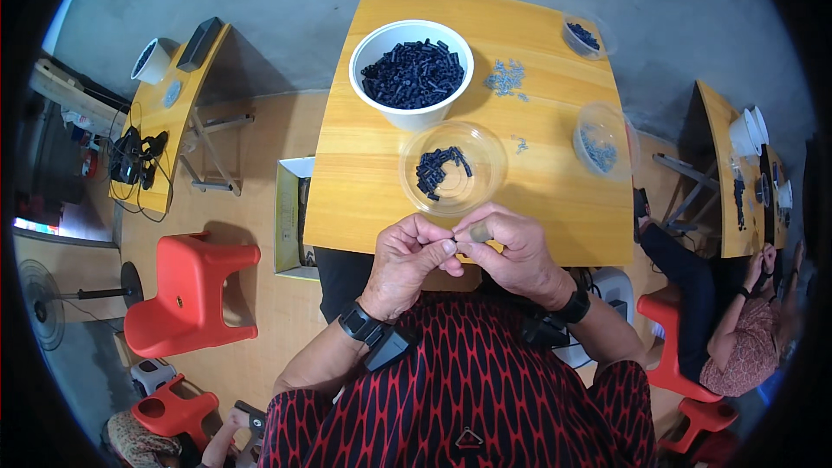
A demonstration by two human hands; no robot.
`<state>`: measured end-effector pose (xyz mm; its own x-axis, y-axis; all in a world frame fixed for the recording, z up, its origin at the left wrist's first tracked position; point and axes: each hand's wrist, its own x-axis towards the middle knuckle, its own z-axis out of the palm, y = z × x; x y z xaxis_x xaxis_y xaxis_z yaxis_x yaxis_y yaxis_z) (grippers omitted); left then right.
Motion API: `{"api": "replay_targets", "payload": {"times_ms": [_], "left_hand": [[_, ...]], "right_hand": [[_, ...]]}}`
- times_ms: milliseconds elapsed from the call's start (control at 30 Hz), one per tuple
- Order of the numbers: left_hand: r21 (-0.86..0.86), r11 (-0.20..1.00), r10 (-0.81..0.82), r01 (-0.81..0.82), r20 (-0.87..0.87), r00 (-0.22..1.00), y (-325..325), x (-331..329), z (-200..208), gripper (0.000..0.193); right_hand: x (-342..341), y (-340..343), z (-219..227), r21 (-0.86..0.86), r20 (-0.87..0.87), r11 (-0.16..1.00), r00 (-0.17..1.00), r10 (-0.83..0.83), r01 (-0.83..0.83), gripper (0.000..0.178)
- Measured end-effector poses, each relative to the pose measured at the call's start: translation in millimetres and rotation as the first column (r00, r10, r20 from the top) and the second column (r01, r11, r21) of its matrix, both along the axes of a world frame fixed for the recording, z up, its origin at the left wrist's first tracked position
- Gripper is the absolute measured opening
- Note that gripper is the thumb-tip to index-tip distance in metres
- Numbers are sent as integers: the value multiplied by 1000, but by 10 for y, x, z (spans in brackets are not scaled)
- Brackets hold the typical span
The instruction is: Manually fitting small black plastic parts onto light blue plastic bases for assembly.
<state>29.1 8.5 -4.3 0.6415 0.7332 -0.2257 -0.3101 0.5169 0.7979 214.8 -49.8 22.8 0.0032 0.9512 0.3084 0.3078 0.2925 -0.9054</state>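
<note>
My left hand (407, 262) and my right hand (517, 251) meet at the table's near edge, fingertips pinched together. Between them is something small and dark, mostly hidden by the fingers. A tan wrap (480, 230) covers part of a right finger. Just beyond the hands stands a clear round container (488, 175) with short black tubular pieces (439, 172) in it. Behind it, a white tub (357, 71) is filled with many similar black pieces (414, 74). To its right, small silvery screw-like parts (504, 78) lie in a loose pile, with a few more (520, 145) nearer.
At the table's right side are a clear tub (598, 149) of silvery parts and a clear cup (582, 38) of black pieces. An open box (293, 217) stands by the table's left side. A red chair (192, 295) is at left; a co-worker (737, 338) sits at right.
</note>
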Motion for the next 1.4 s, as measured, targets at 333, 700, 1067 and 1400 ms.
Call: {"api": "replay_targets", "payload": {"times_ms": [333,700,1067,1400], "left_hand": [[35,999,17,-17,0,1000,37,-18,-106,6],[65,985,164,-160,-64,984,163,-226,-369,12],[30,984,176,-174,-35,984,213,-265,-468,12],[63,982,180,-180,-7,984,212,-247,-485,12]], "right_hand": [[308,276,247,-78,204,995,976,76,-61,8],[211,907,201,-111,901,992,416,126,-60,6],[327,1041,14,-41,754,982,639,153,-187,9],[327,1026,49,-157,849,986,502,165,-58,11]]}}
